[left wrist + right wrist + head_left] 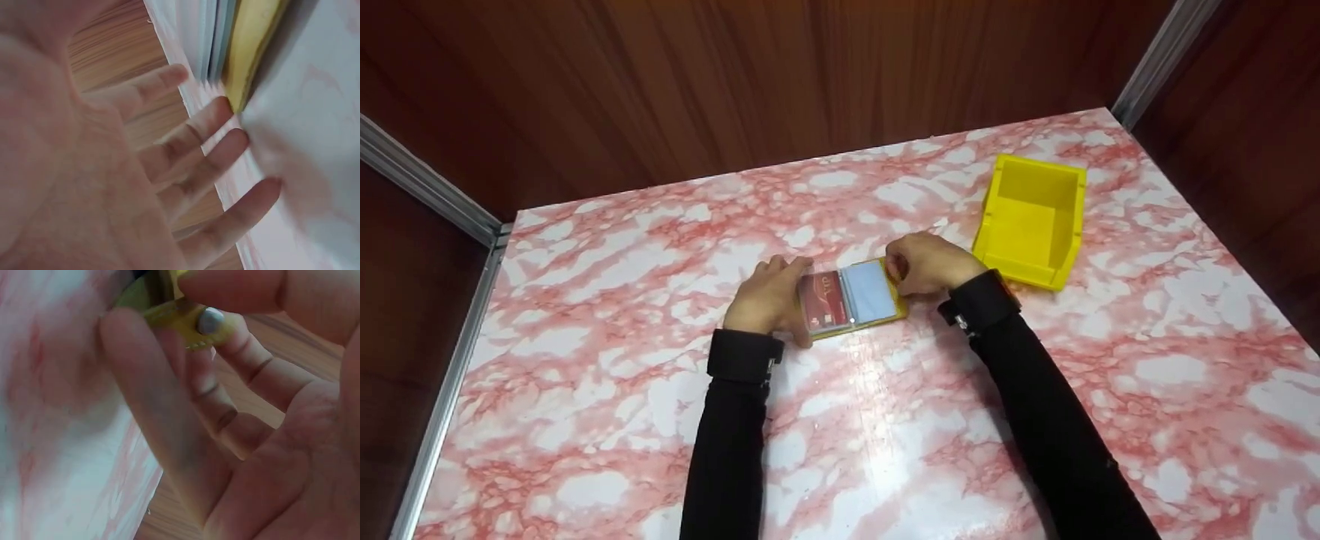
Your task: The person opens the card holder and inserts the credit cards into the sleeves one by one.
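Observation:
A yellow card holder [901, 306] lies spread open on the table, with clear plastic sleeves. A red card [825, 300] shows in its left half, and a pale blue-white sleeve faces up in the right half. My left hand [761, 296] is at the holder's left end, fingers fairly straight; in the left wrist view fingertips touch or nearly touch the yellow cover [247, 50]. With its thumb and fingers, my right hand [934, 262] pinches the holder's right end, where the right wrist view shows a yellow strap [188, 326] with a metal snap button [210, 322].
A yellow plastic bin [1027, 225] stands at the back right, just beyond my right hand. Pink-and-white marbled table [607, 390] surrounds the holder. Brown wood-look panels [735, 82] with metal edging enclose the back and sides.

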### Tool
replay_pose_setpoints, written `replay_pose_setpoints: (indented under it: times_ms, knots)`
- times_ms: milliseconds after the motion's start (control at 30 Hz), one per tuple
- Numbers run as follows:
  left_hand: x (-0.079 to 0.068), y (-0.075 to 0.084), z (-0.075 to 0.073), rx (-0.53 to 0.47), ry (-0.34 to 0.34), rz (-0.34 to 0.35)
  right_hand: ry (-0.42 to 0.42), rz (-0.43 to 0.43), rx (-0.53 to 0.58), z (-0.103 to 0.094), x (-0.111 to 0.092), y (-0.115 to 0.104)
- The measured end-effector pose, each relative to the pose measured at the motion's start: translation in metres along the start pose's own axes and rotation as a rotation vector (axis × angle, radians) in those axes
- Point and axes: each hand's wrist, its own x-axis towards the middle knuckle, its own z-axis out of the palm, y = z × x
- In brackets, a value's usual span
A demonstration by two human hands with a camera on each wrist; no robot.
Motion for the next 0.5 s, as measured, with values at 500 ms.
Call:
replay_pose_setpoints:
  times_ms: [500]
  knots:
    - [0.0002, 0.0026, -0.0014, 0.007, -0.020, -0.025, 0.026, -0.023, 0.043, 0.0011, 0.0001, 0.0081]
